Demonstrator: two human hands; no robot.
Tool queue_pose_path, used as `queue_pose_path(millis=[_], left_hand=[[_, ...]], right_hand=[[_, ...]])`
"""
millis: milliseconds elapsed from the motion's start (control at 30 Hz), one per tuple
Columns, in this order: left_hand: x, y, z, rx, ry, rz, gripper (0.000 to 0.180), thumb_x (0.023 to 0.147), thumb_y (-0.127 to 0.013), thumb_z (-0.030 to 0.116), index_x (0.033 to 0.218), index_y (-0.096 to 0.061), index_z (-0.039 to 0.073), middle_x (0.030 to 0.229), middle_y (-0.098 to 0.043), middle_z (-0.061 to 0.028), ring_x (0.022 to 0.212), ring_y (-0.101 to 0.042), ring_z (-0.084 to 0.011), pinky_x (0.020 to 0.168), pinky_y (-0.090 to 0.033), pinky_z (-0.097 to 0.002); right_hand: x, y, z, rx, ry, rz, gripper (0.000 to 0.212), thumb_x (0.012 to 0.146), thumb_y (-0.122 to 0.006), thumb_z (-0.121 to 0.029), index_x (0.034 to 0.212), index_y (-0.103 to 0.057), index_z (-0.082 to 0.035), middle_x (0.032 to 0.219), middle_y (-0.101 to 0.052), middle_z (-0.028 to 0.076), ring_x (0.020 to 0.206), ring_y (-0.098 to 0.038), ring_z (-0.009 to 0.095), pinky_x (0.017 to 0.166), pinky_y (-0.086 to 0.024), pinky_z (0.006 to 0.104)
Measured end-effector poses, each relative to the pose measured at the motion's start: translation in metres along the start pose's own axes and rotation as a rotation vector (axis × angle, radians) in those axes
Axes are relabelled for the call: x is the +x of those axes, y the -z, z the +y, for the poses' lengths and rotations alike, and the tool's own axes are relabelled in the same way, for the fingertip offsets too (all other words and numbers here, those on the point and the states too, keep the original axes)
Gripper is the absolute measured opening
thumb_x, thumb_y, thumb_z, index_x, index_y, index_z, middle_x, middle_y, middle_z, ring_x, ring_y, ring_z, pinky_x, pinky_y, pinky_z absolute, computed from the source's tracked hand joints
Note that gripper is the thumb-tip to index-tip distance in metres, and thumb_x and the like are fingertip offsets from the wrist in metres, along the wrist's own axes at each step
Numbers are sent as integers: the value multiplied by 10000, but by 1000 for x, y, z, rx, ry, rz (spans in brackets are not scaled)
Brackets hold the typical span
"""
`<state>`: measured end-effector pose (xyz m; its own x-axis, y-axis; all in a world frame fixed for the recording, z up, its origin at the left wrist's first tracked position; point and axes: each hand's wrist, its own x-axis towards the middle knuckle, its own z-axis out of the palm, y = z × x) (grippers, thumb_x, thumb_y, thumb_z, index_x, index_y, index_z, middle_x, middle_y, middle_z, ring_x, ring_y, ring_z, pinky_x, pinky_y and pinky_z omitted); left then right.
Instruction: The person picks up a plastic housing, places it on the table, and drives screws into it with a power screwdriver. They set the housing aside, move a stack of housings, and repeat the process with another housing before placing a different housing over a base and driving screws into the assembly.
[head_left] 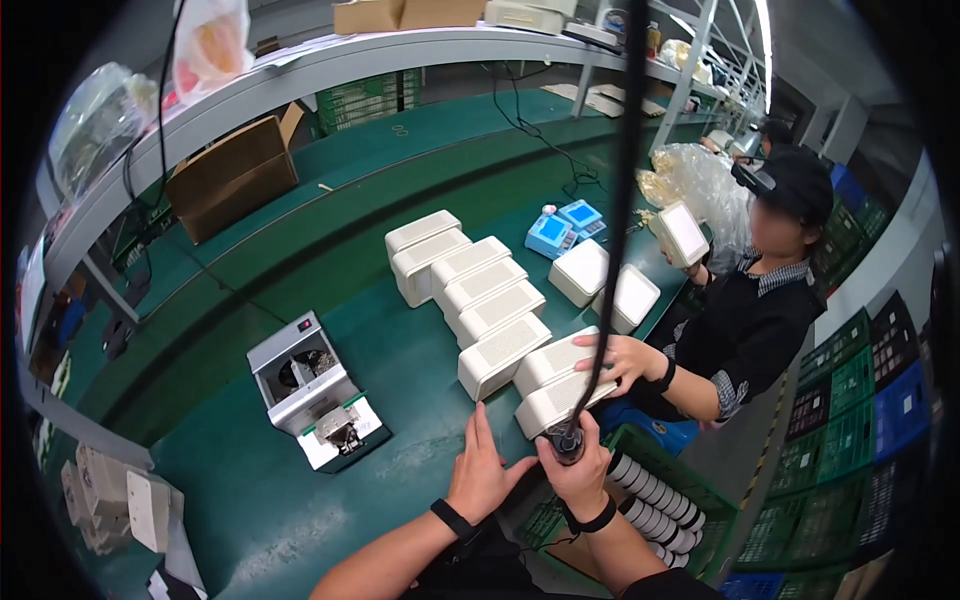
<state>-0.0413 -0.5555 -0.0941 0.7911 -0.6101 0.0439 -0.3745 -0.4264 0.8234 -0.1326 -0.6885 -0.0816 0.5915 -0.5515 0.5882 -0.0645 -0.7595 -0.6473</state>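
My right hand (577,468) is wrapped round a dark electric screwdriver (566,446) with a thick black cord rising from it. The tool is beside the nearest off-white box with a perforated face (538,412); whether its tip touches anything is hidden. My left hand (483,470) is empty, with fingers stretched out and thumb apart. Its fingertips lie close to the near side of another off-white box (503,357). A co-worker's hand (625,362) rests on the nearest boxes, and that person's other hand holds up a similar box (682,234).
Several off-white boxes (430,236) form a row across the green table (400,440). A grey screw feeder (312,375) stands left. Blue devices (550,235) sit farther back. A green crate (715,545) of white rolls stands right of my arm; a cardboard box (235,178) lies far left.
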Motion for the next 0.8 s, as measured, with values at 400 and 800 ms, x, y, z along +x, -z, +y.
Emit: queue_pose_path(millis=[400, 800], left_hand=[[-188, 168, -76, 2, 117, 515, 675, 836, -802, 164, 1420, -478, 67, 1250, -630, -124, 633, -636, -116, 614, -553, -266], [-328, 346, -155, 506, 175, 1376, 643, 731, -863, 159, 1274, -550, 17, 1238, -605, -185, 1002, -644, -307, 812, -538, -380]], right_hand=[[25, 19, 17, -363, -85, 254, 641, 881, -762, -413, 1368, -558, -49, 1039, -723, 241, 905, -703, 412, 781, -571, 471], [-11, -17, -51, -325, 37, 175, 522, 883, -777, -336, 1228, -621, 22, 1002, -715, 257, 882, -695, 403, 759, -565, 450]])
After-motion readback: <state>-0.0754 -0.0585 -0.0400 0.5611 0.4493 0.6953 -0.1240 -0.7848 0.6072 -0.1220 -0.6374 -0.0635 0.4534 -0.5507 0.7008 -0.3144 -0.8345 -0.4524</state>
